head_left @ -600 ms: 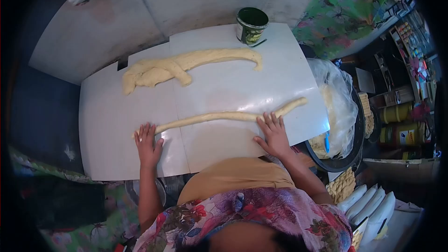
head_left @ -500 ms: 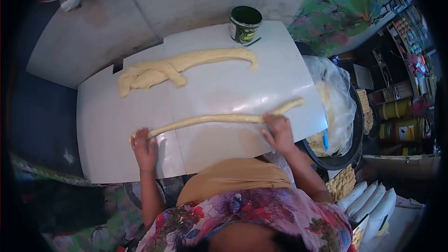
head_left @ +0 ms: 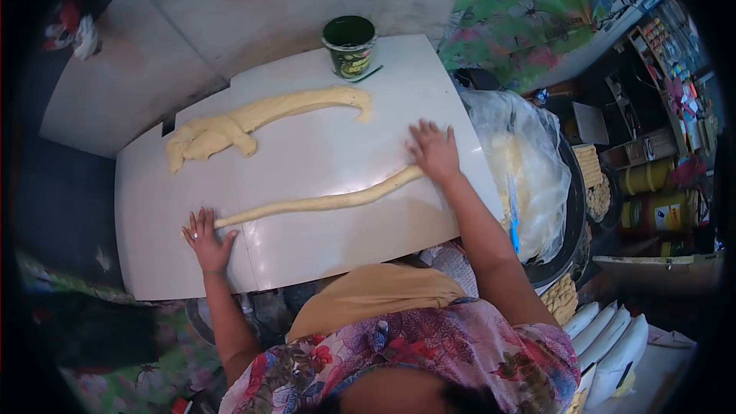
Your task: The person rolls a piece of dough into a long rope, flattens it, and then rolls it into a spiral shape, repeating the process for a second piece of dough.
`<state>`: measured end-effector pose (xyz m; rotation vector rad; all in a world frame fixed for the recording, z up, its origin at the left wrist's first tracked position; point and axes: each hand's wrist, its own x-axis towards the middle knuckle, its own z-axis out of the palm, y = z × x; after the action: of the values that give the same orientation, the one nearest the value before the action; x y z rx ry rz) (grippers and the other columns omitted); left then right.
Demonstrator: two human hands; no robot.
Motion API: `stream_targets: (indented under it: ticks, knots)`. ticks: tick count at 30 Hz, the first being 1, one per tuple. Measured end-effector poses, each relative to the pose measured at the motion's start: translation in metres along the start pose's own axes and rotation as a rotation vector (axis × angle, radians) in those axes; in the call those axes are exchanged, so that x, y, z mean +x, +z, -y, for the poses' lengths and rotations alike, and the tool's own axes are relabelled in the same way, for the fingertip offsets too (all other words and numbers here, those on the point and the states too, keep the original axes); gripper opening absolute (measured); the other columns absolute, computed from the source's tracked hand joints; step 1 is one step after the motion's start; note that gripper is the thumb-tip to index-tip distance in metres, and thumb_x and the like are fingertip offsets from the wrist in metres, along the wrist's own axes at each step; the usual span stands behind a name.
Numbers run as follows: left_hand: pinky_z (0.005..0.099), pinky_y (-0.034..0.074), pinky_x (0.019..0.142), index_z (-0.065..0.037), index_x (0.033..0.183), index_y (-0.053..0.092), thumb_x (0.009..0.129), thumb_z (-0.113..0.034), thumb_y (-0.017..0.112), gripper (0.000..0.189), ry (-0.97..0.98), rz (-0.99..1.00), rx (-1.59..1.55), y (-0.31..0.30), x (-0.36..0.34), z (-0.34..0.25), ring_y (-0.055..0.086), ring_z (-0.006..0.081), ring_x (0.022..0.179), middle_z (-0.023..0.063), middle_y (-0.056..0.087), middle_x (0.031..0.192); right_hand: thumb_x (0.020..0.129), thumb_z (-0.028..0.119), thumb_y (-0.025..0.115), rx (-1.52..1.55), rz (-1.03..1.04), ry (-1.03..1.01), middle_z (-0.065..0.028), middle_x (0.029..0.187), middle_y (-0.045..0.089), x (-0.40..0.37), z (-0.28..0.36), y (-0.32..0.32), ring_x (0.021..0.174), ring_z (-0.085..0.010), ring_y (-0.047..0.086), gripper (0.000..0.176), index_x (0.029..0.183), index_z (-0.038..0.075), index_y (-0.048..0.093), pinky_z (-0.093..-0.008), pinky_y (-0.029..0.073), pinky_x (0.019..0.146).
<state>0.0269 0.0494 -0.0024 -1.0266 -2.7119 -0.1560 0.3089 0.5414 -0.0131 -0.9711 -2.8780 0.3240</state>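
A long, thin rope of dough (head_left: 326, 202) stretches across the white tabletop (head_left: 322, 245). On its left end lies my left hand (head_left: 205, 244), fingers spread and palm down; a ring shows on one finger. My right hand (head_left: 434, 152) rests flat over the rope's right end with its fingers apart, hiding that tip. Farther back on the same surface is a larger, thicker mass of dough (head_left: 268, 115), with a lumpy folded left end and a narrow curved right end.
A dark green bucket (head_left: 349, 50) stands at the table's back edge, beside a thin green stick (head_left: 369, 73). To the right, clear plastic (head_left: 540, 138) covers dough in a big black basin (head_left: 576, 207), with a blue-handled tool (head_left: 514, 234). White packed bags (head_left: 617, 345) sit lower right.
My right hand has moved along the rope to its far right end, and its fingers have spread. The rope's right part now lies under it. The camera view has shifted.
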Motion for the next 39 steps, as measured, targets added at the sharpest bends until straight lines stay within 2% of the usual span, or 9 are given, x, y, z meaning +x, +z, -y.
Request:
stream_targets:
  ticks: [3,9,13,19,21,24,34,36,39]
  knots:
    - [0.0589,0.006,0.118,-0.006,0.125,0.056,0.082,-0.040,0.073,0.057,-0.098,0.055,-0.132,0.020,0.003,0.016,0.029,0.0346,0.144,0.0132,0.050,0.143,0.095,0.044,0.053,0.012,-0.084,-0.146,-0.0118,0.143,0.050,-0.078,-0.002,-0.008,0.138,-0.0258,0.041,0.050,0.137,0.017,0.055,-0.0589,0.016,0.116]
    - [0.0414,0.045,0.092,-0.003,0.113,0.055,0.088,-0.016,0.069,0.031,-0.228,0.001,-0.309,-0.008,0.026,-0.025,0.059,0.0253,0.082,0.0082,0.059,0.083,0.085,0.029,0.069,0.284,-0.023,-0.170,-0.0059,0.108,0.062,-0.137,-0.028,-0.021,0.112,-0.0258,0.055,0.026,0.104,0.012,0.063,-0.0586,0.023,0.111]
    - [0.0323,0.047,0.065,-0.003,0.120,0.054,0.087,-0.005,0.067,0.035,-0.311,0.096,-1.100,-0.114,0.050,-0.166,0.054,0.0143,0.071,0.0017,0.052,0.075,0.094,0.025,0.065,1.193,0.370,-0.043,-0.0026,0.090,0.061,-0.135,-0.044,-0.050,0.085,-0.0129,0.059,0.019,0.097,0.007,0.061,-0.0337,0.047,0.085]
    - [0.0310,0.051,0.077,-0.004,0.130,0.054,0.080,-0.010,0.077,0.054,0.666,0.972,-1.183,-0.181,0.052,-0.363,0.068,0.0202,0.089,0.0106,0.069,0.097,0.091,0.023,0.069,1.694,0.391,-0.251,-0.0044,0.092,0.061,-0.173,-0.060,-0.096,0.087,-0.0134,0.060,0.040,0.121,0.005,0.049,-0.0279,0.047,0.076]
    - [0.0360,0.052,0.080,-0.004,0.129,0.056,0.083,-0.018,0.076,0.053,1.038,0.944,-1.118,-0.182,0.051,-0.429,0.069,0.0302,0.091,0.0156,0.068,0.102,0.086,0.025,0.074,1.551,0.331,-0.331,-0.0080,0.094,0.062,-0.188,-0.079,-0.110,0.088,-0.0180,0.062,0.058,0.132,0.006,0.043,-0.0311,0.048,0.078]
    - [0.0365,0.052,0.083,-0.005,0.130,0.056,0.082,-0.018,0.076,0.054,1.156,0.947,-0.963,-0.188,0.042,-0.515,0.067,0.0329,0.099,0.0159,0.068,0.106,0.076,0.033,0.080,1.182,0.265,-0.478,-0.0170,0.099,0.065,-0.210,-0.111,-0.117,0.086,-0.0310,0.064,0.083,0.144,0.007,0.040,-0.0393,0.049,0.080]
    - [0.0448,0.044,0.101,-0.012,0.139,0.050,0.083,-0.024,0.073,0.062,1.417,0.829,-0.868,-0.159,0.008,-0.667,0.052,0.0391,0.124,0.0211,0.041,0.145,0.085,0.027,0.071,1.043,0.017,0.027,-0.0196,0.102,0.067,-0.327,-0.231,-0.175,0.094,-0.0376,0.066,0.042,0.119,0.005,0.060,-0.0424,0.051,0.081]
    - [0.0471,0.038,0.107,-0.012,0.141,0.049,0.082,-0.024,0.073,0.065,1.493,0.561,-0.847,-0.157,-0.001,-0.694,0.043,0.0427,0.133,0.0237,0.028,0.154,0.082,0.024,0.074,1.067,-0.042,0.271,-0.0103,0.097,0.066,-0.360,-0.279,-0.188,0.088,-0.0200,0.065,0.039,0.113,0.005,0.061,-0.0330,0.051,0.077]
    - [0.0491,0.032,0.112,-0.013,0.142,0.048,0.082,-0.025,0.074,0.066,1.571,0.703,-0.795,-0.149,-0.008,-0.715,0.034,0.0451,0.139,0.0262,0.022,0.157,0.080,0.015,0.068,1.067,-0.561,0.522,-0.0015,0.096,0.063,-0.422,-0.363,-0.204,0.086,-0.0107,0.059,0.032,0.110,0.003,0.062,-0.0258,0.049,0.075]
